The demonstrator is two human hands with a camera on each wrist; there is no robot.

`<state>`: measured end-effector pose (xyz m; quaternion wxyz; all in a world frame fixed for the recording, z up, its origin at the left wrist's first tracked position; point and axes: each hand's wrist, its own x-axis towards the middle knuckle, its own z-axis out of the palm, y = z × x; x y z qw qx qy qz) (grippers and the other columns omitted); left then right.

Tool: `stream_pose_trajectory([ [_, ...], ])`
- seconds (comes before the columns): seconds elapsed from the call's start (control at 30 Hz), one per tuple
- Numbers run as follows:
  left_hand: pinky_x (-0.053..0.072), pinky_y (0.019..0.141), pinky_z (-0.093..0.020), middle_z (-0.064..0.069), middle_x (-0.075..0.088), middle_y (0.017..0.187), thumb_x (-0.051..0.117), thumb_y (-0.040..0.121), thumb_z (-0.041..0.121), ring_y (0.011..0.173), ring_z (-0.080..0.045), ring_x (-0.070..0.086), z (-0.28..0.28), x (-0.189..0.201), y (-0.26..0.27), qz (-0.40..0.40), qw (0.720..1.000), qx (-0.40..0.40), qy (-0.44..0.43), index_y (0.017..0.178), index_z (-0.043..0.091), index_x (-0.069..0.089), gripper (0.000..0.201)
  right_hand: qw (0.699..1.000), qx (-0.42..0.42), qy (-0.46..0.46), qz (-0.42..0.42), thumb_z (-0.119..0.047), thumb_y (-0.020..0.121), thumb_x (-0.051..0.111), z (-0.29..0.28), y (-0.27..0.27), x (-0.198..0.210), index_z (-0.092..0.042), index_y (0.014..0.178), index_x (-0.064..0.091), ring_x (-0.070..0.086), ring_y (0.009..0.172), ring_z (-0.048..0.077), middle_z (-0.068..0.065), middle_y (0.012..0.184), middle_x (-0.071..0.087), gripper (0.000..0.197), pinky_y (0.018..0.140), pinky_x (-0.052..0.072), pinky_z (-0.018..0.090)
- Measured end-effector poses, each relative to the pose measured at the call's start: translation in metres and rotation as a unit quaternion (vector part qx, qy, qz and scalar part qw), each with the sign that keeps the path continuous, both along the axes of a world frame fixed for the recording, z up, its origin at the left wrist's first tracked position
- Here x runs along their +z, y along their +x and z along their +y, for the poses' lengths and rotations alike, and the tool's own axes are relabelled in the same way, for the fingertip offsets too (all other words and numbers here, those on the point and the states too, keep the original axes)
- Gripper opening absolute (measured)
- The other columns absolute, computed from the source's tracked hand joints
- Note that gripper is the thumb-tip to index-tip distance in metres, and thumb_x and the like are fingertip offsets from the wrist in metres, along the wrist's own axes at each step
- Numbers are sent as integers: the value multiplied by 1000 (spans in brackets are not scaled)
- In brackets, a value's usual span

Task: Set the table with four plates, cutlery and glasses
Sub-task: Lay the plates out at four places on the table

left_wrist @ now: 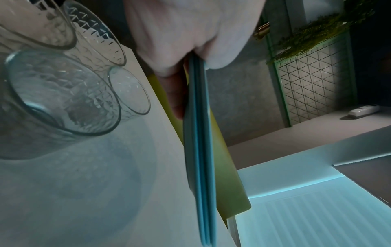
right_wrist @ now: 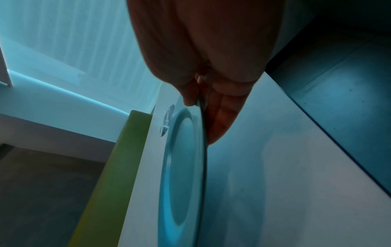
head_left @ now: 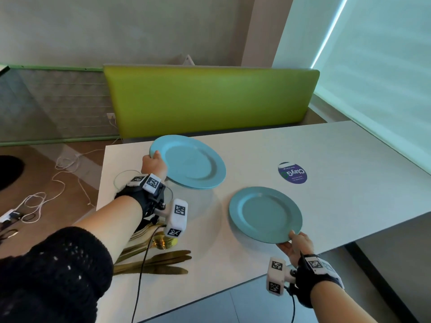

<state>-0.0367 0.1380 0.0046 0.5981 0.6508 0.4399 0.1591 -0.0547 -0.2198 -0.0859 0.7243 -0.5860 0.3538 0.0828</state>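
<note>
My left hand (head_left: 154, 163) grips the rim of a stack of light blue plates (head_left: 191, 160), held tilted above the white table (head_left: 326, 145); the left wrist view shows the stacked plates (left_wrist: 201, 150) edge-on, with three rims. My right hand (head_left: 295, 244) pinches the near rim of a single blue plate (head_left: 264, 213), thumb on top and fingers beneath, low over the table's near edge; this plate (right_wrist: 182, 167) appears beside the hand (right_wrist: 203, 93) in the right wrist view. Several clear glasses (left_wrist: 63, 93) stand near my left wrist. Gold cutlery (head_left: 158, 259) lies under my left forearm.
A green bench back (head_left: 210, 101) runs along the table's far side. A round purple sticker (head_left: 292, 173) lies on the table, right of the stack. White cables (head_left: 58, 183) trail over the floor at left. The window blind (head_left: 384, 66) fills the right.
</note>
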Motion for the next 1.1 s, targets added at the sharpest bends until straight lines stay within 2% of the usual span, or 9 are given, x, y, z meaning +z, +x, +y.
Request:
stream_pose_trajectory([
  [0.1, 45, 99, -45, -22, 55, 130, 36, 99, 34, 117, -38, 54, 3, -6, -3, 2, 1000, -13, 1, 131, 0, 44, 48, 1000, -13, 0, 0, -6, 100, 38, 7, -7, -11, -1, 122, 46, 55, 71, 30, 24, 106, 56, 24, 43, 55, 32],
  [0.2, 47, 97, -45, -23, 56, 128, 35, 99, 34, 115, -38, 55, 5, -8, -5, -1, 1000, -23, -2, 131, 0, 45, 48, 999, -27, 11, 26, -4, 97, 45, 10, -11, -20, 10, 131, 42, 54, 93, 35, 29, 127, 53, 37, 79, 55, 41],
  [0.43, 48, 97, -48, -21, 57, 126, 38, 97, 34, 113, -38, 57, 1, -11, -4, -11, 999, -40, -30, 128, 2, 46, 46, 998, -6, -42, 45, 0, 87, 61, 10, -13, -28, 10, 122, 50, 59, 97, 38, 25, 111, 59, 38, 60, 59, 34],
  [0.57, 49, 96, -50, -20, 57, 125, 38, 97, 34, 112, -37, 58, -6, -9, -5, -24, 997, -52, -51, 127, 3, 47, 44, 992, 1, -118, 47, -3, 81, 68, 7, -9, -32, 3, 104, 53, 59, 88, 34, 25, 107, 59, 28, 84, 51, 41],
  [0.67, 50, 94, -51, -18, 59, 122, 38, 96, 35, 109, -37, 59, -13, -9, -6, -33, 995, -72, -61, 125, 4, 48, 44, 982, 13, -179, 60, -8, 77, 73, 5, -7, -29, 4, 111, 50, 58, 85, 32, 22, 100, 58, 42, 91, 51, 47],
  [0.77, 50, 92, -53, -19, 60, 119, 39, 95, 36, 107, -37, 60, -19, -11, -4, -43, 992, -94, -75, 123, 5, 49, 44, 968, 31, -241, 56, -12, 76, 73, 4, -8, -14, 8, 120, 49, 56, 73, 27, 14, 85, 56, 54, 67, 51, 36],
  [0.9, 51, 90, -56, -20, 62, 116, 40, 85, 45, 103, -38, 62, -30, -18, 7, -55, 985, -139, -82, 117, 7, 52, 51, 958, 48, -282, -7, -15, 84, 65, 17, 5, 20, -3, 132, 45, 60, 100, 31, 18, 118, 58, 53, 89, 51, 41],
  [1.0, 53, 86, -51, -18, 63, 112, 39, 86, 45, 100, -37, 63, -48, -6, 9, -57, 976, -189, -90, 112, 9, 53, 47, 978, 75, -190, -52, -27, 92, 56, 36, 18, 50, -14, 95, 56, 52, 65, 19, 9, 83, 55, 14, 52, 53, 30],
  [1.1, 48, 56, -31, -12, 60, 94, 38, 97, 34, 79, -29, 60, -73, 11, 6, -65, 960, -240, -126, 104, 10, 52, 28, 981, 96, -139, -92, -32, 96, 48, 50, 27, 81, -11, 87, 54, 53, 65, 20, 7, 77, 56, 24, 57, 50, 31],
])
